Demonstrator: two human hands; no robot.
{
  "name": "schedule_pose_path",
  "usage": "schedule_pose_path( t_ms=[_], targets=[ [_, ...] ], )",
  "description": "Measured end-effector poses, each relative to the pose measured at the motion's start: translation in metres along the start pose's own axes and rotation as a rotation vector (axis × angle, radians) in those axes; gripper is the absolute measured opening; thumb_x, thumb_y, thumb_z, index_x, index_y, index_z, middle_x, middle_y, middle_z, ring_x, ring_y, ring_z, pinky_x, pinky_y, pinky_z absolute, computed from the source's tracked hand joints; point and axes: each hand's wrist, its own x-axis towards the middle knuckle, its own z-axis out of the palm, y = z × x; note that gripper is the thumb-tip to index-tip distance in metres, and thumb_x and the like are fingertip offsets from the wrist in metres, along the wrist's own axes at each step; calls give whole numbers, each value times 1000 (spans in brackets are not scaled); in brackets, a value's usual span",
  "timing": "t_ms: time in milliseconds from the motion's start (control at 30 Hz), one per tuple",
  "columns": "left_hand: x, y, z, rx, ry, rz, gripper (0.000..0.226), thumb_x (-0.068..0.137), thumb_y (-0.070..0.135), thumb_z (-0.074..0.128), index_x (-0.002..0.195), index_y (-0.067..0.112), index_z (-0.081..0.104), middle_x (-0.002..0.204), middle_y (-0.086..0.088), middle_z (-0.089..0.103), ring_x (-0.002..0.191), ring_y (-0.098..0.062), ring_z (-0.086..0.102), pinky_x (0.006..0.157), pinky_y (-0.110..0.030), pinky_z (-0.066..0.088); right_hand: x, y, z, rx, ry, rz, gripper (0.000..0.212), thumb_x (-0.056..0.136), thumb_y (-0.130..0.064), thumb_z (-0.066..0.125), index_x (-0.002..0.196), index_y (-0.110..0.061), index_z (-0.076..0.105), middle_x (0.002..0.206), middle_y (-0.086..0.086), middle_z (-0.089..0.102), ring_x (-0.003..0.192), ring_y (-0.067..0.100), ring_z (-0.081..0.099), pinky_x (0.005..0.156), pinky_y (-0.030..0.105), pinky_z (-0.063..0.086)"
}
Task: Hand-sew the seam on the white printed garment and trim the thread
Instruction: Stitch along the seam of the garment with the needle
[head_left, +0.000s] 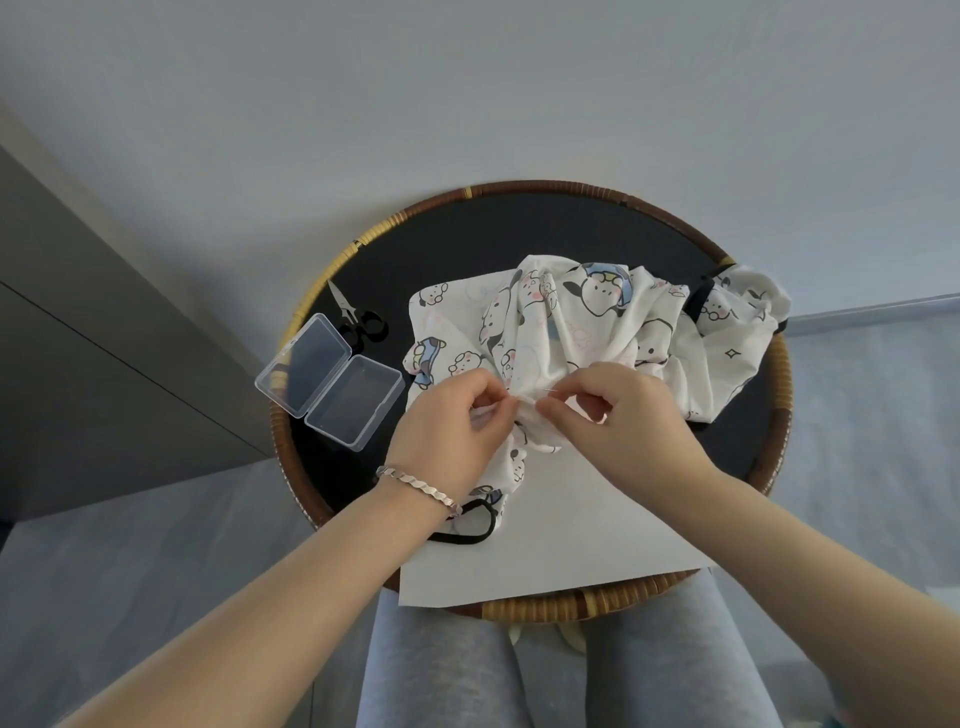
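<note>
On the round, rattan-rimmed surface (457, 234), left hand (451, 422) pinches the crumpled white printed garment (571, 322); right hand (623, 410) pinches a thin needle (551, 391) at its fold.

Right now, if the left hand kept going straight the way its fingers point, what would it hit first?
The left hand pinches the bunched garment; past that fold it would probably meet the right hand, whose fingertips sit just opposite. Depth is hard to judge from one view.
</note>
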Motion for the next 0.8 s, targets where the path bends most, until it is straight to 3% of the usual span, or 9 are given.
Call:
schedule_pose_path(
  t_ms=[100, 200, 367, 500, 633, 733, 800],
  targets=[
    [3, -1, 0, 309, 104, 226, 19, 84, 26, 54, 71, 14, 59, 67, 4, 60, 59, -15, 57, 45, -24, 39, -2, 1, -2, -88, -78, -78, 10, 85, -26, 60, 76, -21, 61, 60, -11, 39, 57, 4, 41, 57, 17, 32],
    [11, -3, -4, 378, 208, 282, 22, 84, 24, 52, 66, 11, 56, 60, 2, 57, 46, -18, 52, 37, -24, 39, -9, 8, -5, -182, -199, -144, 13, 87, -26, 57, 78, -18, 63, 63, -12, 39, 60, 2, 39, 59, 24, 36],
    [22, -9, -9, 417, 213, 154, 16, 85, 17, 62, 71, 11, 56, 63, 2, 54, 50, -21, 52, 43, -26, 40, -17, 22, -11, -233, -299, -199, 14, 83, -23, 63, 72, -15, 66, 58, -14, 37, 61, 0, 38, 59, 13, 26],
    [20, -8, -9, 385, 158, 63, 15, 89, 22, 56, 78, 12, 57, 70, 7, 53, 60, -15, 53, 50, -24, 40, -16, 22, -16, -230, -312, -182, 14, 85, -28, 60, 79, -17, 67, 62, -14, 42, 64, 1, 40, 61, 13, 29],
    [16, -12, -9, 403, 171, 21, 15, 89, 26, 55, 80, 14, 60, 73, 9, 53, 63, -13, 53, 50, -20, 37, -16, 13, -14, -269, -479, -279, 16, 88, -30, 54, 87, -21, 67, 72, -15, 45, 69, -4, 39, 65, 13, 32],
    [12, -15, -9, 366, 223, 172, 18, 88, 27, 54, 78, 14, 60, 72, 7, 57, 63, -9, 54, 46, -22, 39, -11, 3, -16, -246, -512, -283, 16, 87, -38, 55, 90, -26, 66, 68, -19, 42, 71, -7, 41, 63, 11, 31],
    [9, -17, -10, 296, 190, 304, 21, 88, 29, 48, 80, 14, 59, 75, 6, 60, 70, -9, 51, 48, -19, 39, -5, -1, -18, -129, -423, -181, 14, 84, -41, 59, 92, -31, 63, 62, -16, 41, 65, -4, 43, 58, 13, 32]
  ],
)
